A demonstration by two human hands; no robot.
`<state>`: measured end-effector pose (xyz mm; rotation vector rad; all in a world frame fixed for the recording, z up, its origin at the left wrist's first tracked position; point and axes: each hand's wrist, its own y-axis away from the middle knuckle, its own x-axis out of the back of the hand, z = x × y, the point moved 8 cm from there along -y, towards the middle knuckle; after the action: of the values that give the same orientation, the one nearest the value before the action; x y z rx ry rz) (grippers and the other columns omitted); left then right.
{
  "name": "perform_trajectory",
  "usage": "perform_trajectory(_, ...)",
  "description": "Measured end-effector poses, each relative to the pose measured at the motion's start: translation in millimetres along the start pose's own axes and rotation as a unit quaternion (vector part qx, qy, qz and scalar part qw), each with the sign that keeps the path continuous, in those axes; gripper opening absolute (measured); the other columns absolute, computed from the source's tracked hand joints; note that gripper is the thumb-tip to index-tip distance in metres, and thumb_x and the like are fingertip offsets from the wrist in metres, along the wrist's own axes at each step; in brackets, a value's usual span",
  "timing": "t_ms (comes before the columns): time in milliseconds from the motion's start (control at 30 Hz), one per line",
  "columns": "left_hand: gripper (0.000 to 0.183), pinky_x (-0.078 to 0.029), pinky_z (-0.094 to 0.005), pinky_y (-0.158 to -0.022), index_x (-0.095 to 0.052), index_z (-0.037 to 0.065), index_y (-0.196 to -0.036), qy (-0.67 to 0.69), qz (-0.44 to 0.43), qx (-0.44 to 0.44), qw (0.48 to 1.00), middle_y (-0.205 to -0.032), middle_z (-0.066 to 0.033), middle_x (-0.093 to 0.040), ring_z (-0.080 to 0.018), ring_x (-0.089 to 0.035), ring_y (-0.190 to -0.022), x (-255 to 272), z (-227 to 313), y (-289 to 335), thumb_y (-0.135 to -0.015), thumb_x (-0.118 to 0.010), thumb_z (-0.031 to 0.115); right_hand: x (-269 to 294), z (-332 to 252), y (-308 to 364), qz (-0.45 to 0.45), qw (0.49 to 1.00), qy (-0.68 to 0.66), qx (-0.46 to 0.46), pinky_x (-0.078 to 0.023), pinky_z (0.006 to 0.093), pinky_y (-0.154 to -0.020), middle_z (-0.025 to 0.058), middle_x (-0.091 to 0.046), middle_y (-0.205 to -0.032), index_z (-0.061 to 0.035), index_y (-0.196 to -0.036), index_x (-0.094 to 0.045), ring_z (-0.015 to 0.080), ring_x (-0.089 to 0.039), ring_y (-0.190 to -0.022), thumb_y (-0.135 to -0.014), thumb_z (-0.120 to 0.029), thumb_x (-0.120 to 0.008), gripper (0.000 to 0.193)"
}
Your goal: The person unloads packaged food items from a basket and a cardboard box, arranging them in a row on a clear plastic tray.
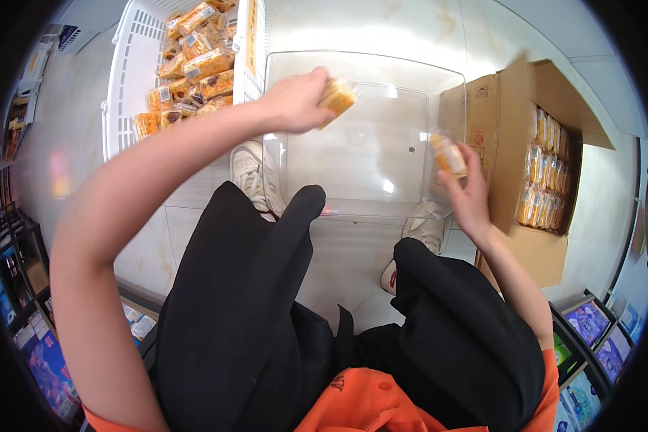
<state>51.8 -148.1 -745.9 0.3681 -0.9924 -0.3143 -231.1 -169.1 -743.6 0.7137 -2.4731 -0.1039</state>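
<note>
Left hand (295, 102) pinches 1 wrapped pack (340, 99), over clear bin (353, 176). Right hand (469, 200) pinches 2nd pack (448, 156) near bin's right rim, beside open carton (484, 137). Light grip best – packs look soft, likely crush; keep wrappers off rim.

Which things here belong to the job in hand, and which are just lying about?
In the job:
wrapped pack in left hand
another pack in right hand
clear container
white basket of packs
cardboard box of packs

Lying about:
purple packages, lower right
blue package, lower left
</note>
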Motion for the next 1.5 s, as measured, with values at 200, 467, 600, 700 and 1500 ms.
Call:
perform_trajectory(200,0.041,-0.049,-0.0384,-0.077,-0.042,-0.003,-0.109,-0.232,-0.059,-0.012,0.971,-0.098,-0.0197,-0.06,-0.0334,-0.059,-0.093,-22.1,-15.4,-48.1,-0.077,-0.062,0.012,-6.6,-103.2,-16.5,-0.067,0.991,-0.111,-0.028,-0.039,0.0303,-0.091,0.016,-0.048,-0.12,-0.0007,-0.133,-0.03,0.0192,-0.048,-0.108,-0.085,-0.014,-0.055,0.055)
perform_trajectory(467,0.068,-0.049,-0.0416,-0.078,-0.013,-0.009,-0.128,-0.078,0.076,0.237,0.965,-0.093,-0.0294,-0.058,-0.0384,-0.06,-0.09,-58.5,-99.2,-46.8,-0.08,-0.056,0.012,-92.7,-139.8,-112.4,-0.119,0.985,-0.033,-0.116,-0.042,0.0377,-0.086,0.0215,-0.047,-0.122,-0.0111,-0.136,-0.029,0.0306,-0.053,-0.102,-0.081,-0.022,-0.053,0.061)
perform_trajectory(600,0.054,-0.052,-0.0354,-0.077,-0.032,-0.006,-0.128,-0.096,0.072,0.229,0.966,-0.111,-0.0249,-0.054,-0.0357,-0.059,-0.099,-60.9,-91.3,-47.1,-0.081,-0.054,0.01,-126.6,-112.1,-140.7,0.019,0.996,0.057,-0.064,-0.046,0.0416,-0.082,0.0237,-0.046,-0.122,-0.0104,-0.13,-0.034,0.0354,-0.055,-0.101,-0.076,-0.022,-0.055,0.059)
perform_trajectory(700,0.032,-0.054,-0.0354,-0.067,-0.052,-0.002,-0.112,-0.203,0.01,0.145,0.968,-0.115,-0.0172,-0.052,-0.0333,-0.06,-0.097,-68.2,-92.4,-47.4,-0.084,-0.052,0.014,-152.4,-100.9,-120.0,0.067,0.99,0.075,0.099,-0.044,0.0397,-0.083,0.022,-0.053,-0.113,-0.0082,-0.126,-0.037,0.032,-0.056,-0.098,-0.077,-0.025,-0.058,0.056)
perform_trajectory(1500,0.033,-0.055,-0.0382,-0.065,-0.048,0.002,-0.106,-0.336,0.148,0.036,0.929,-0.117,-0.0174,-0.046,-0.0307,-0.059,-0.088,-59.5,-57.7,-15.7,-0.075,-0.059,0.006,-252.8,2.3,-130.8,0.075,0.991,-0.111,0.018,-0.038,0.0421,-0.094,0.0268,-0.04,-0.119,0.0018,-0.136,-0.028,0.0405,-0.046,-0.106,-0.088,-0.023,-0.048,0.058)
